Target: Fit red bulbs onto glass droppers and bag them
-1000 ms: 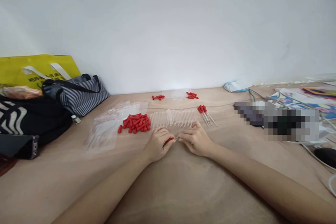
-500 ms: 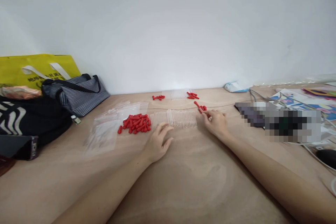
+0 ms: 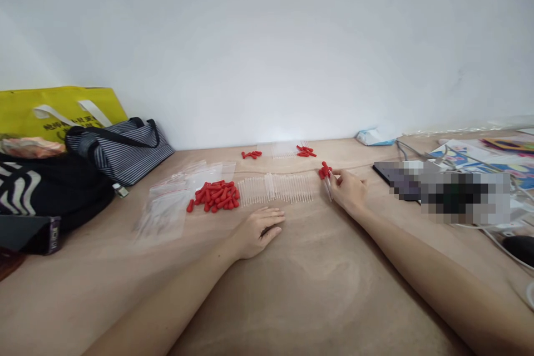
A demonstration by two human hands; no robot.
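Two bare hands of yours in view; take the clock as centred on the row of clear tubes [image 3: 275, 188], 12 toward the wall [image 3: 267, 55]. Your right hand [image 3: 349, 192] is at 3, thumb and fingertips pinched narrow on the clear stem of a red-bulbed dropper [image 3: 325, 165], its bulb pointing to about 11 from the hand. Your fingers cover part of that stem, so can't tell where its tip sits. Other droppers [image 3: 327, 189] lie just beside, at the hand's 9, bulbs toward the wall, stems toward you; overlap hides the count. Your left hand [image 3: 257, 232] is at 7, palm down, on or just above the table [image 3: 292, 295]; fingers loosely extended, thumb well apart, gap wide. Pile of red bulbs [image 3: 217, 196] sits at 9, near the row's end, with clear zip bags [image 3: 164, 214] past it, same bearing. Up near the wall: one small bulb cluster [image 3: 252, 154] at 11, a second cluster [image 3: 306, 152] at 1, more clear tubes between them. Farther out: striped bag [image 3: 129, 150] at 10, blue-white packet [image 3: 375, 137] at 2, black mouse [image 3: 519, 248] at 4.
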